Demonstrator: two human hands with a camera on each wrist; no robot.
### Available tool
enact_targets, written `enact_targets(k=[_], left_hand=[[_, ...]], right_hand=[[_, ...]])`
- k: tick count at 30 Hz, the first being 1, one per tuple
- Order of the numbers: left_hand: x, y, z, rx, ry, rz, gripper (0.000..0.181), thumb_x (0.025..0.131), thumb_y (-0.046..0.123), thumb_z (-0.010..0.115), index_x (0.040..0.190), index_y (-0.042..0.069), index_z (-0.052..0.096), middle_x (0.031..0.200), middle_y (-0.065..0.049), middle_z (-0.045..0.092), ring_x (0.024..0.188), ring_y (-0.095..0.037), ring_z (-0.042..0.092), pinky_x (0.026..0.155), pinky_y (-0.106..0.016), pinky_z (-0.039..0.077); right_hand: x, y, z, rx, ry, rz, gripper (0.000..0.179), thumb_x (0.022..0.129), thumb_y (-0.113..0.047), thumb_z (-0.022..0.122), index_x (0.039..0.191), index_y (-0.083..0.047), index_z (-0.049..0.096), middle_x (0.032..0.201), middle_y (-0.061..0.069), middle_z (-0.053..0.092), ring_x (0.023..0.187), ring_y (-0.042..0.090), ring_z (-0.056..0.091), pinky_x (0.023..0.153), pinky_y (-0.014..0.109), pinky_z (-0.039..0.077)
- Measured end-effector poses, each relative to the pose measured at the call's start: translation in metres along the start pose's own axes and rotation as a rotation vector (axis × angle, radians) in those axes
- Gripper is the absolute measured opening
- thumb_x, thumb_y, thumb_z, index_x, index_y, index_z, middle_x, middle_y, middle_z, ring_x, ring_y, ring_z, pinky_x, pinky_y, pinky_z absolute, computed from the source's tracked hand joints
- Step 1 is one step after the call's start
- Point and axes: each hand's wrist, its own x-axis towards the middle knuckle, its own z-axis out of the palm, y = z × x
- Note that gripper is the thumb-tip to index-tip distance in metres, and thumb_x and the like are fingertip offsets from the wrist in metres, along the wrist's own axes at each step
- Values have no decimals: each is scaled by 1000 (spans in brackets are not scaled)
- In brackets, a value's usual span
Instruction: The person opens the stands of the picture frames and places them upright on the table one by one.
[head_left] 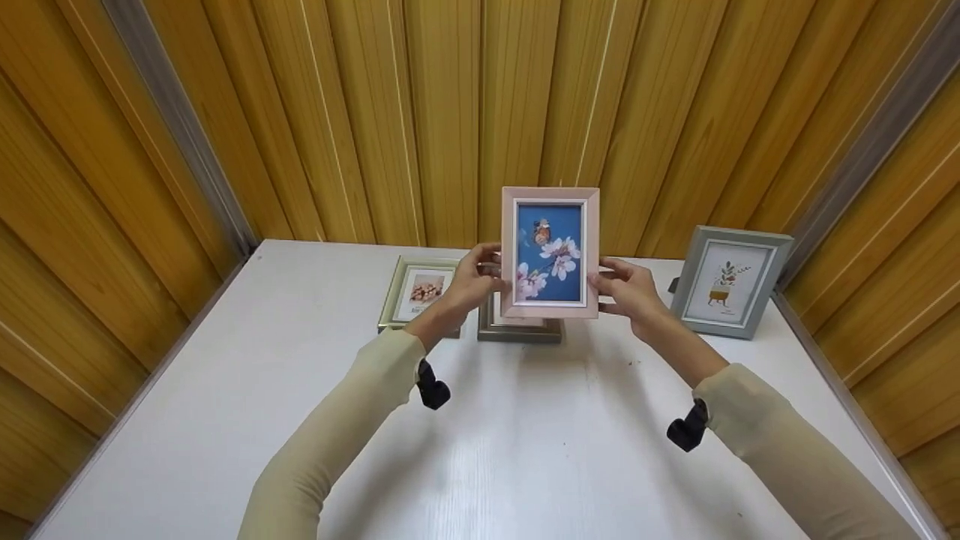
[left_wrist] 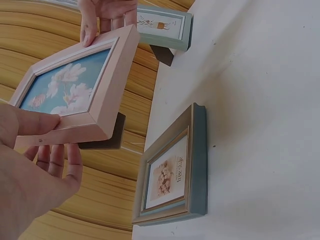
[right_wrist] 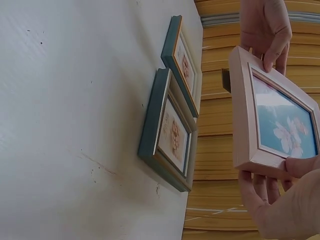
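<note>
A pink picture frame (head_left: pixel 550 311) with a blossom picture is held upright above the table between both hands. My left hand (head_left: pixel 474 279) grips its left side, thumb on the front and fingers behind. On the opposite side my right hand (head_left: pixel 631 291) pinches the edge the same way. In the left wrist view a dark stand leg (left_wrist: pixel 107 140) juts from the back of the pink frame (left_wrist: pixel 107 95). Below and behind it lies a bronze-toned picture frame (head_left: pixel 520 332), partly hidden by the pink one in the head view.
A gold-edged picture frame (head_left: pixel 390 300) lies on the white table (head_left: pixel 315 360) left of the bronze one, partly behind my left forearm. A grey-green frame (head_left: pixel 742 330) with a plant picture stands at the right. Wood-patterned panels (head_left: pixel 442 112) enclose the table's back and sides.
</note>
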Motion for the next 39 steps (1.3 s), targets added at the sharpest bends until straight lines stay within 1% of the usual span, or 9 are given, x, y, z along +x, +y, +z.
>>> enact_targets(k=[4, 9, 15, 22, 27, 29, 33, 36, 39], left_hand=[[-6, 7, -1, 22, 12, 67, 61, 77, -16, 64, 136, -1, 56, 110, -7, 57, 94, -14, 53, 77, -20, 49], [-15, 13, 2, 68, -25, 148, 61, 80, -9, 70, 137, 4, 56, 118, -10, 59, 102, -16, 56, 84, -24, 49], [-24, 18, 8, 29, -82, 193, 64, 83, 0, 78, 141, 6, 52, 124, -11, 59, 108, -18, 57, 90, -25, 49], [-33, 22, 27, 37, -131, 248, 70, 82, 9, 83, 142, 9, 46, 131, -11, 55, 115, -20, 53, 99, -38, 49], [-38, 27, 41, 18, -158, 279, 72, 83, 10, 81, 143, 12, 42, 137, -13, 51, 121, -22, 51, 98, -40, 51], [-39, 28, 44, 18, -166, 284, 69, 87, 11, 79, 145, 13, 42, 141, -12, 50, 124, -22, 51, 99, -41, 51], [-40, 33, 45, 35, -212, 273, 57, 98, 18, 68, 149, 18, 43, 149, -9, 47, 133, -24, 47, 104, -41, 47], [-40, 34, 43, 33, -268, 244, 50, 103, 23, 60, 151, 22, 45, 154, -7, 43, 138, -26, 45, 108, -42, 44], [-39, 33, 40, 2, -319, 217, 51, 104, 21, 59, 153, 23, 45, 157, -4, 41, 140, -26, 44, 111, -45, 44]], right_hand=[[1, 0, 0, 35, -27, 8, 61, 105, -17, 55, 161, -8, 31, 153, 20, 44, 137, 33, 52, 111, 48, 48], [2, -1, -2, 86, -57, 14, 57, 107, -14, 48, 161, -9, 30, 155, 20, 42, 136, 31, 49, 115, 49, 44], [3, 0, -2, 91, -71, 16, 58, 107, -20, 50, 161, -9, 31, 158, 20, 41, 141, 35, 47, 117, 49, 42], [4, 5, 1, 97, -91, 38, 60, 107, -21, 53, 161, -9, 30, 157, 18, 40, 142, 34, 45, 119, 50, 40], [3, 8, 4, 118, -121, 41, 57, 108, -17, 48, 161, -9, 28, 157, 18, 42, 142, 34, 47, 119, 50, 40], [4, 9, 5, 122, -133, 37, 55, 108, -16, 46, 160, -8, 29, 154, 18, 45, 137, 31, 51, 117, 48, 43], [4, 11, 9, 127, -176, 12, 54, 109, -15, 43, 159, -4, 28, 149, 18, 51, 118, 19, 64, 110, 43, 50], [4, 11, 11, 150, -215, -3, 56, 108, -12, 39, 160, 0, 21, 152, 22, 49, 107, 13, 67, 111, 45, 49], [4, 11, 14, 165, -233, 3, 57, 107, -9, 36, 161, 1, 17, 156, 23, 45, 108, 13, 67, 115, 49, 44]])
